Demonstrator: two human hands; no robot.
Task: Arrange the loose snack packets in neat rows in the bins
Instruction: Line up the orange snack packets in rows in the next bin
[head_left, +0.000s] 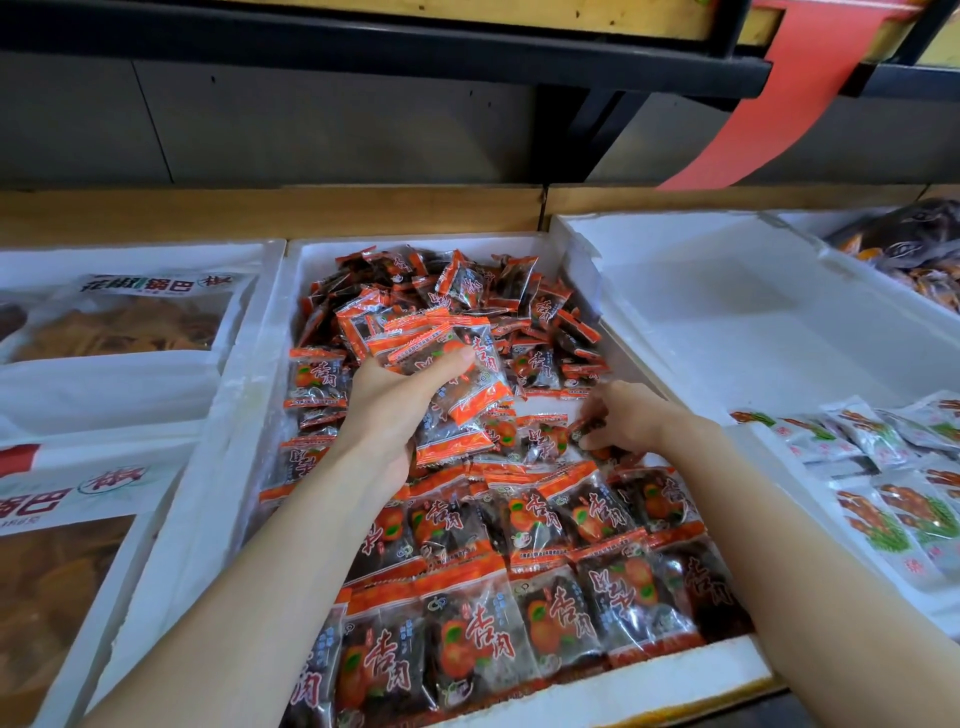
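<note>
Orange-and-dark snack packets (561, 613) fill the middle white foam bin (675, 686). In the head view, the near rows lie flat and overlapping. Their long axes run away from the person, with orange seals at both ends. The far heap (467, 291) points every way. Raised over the bin, the left hand (387, 410) grips a fanned bundle (447, 358) whose long axes slant from upper left to lower right. Low by the bin's right wall, the right hand (631, 415) curls its fingers on one packet (592, 441), mostly hidden beneath them. Both forearms cover parts of the rows.
</note>
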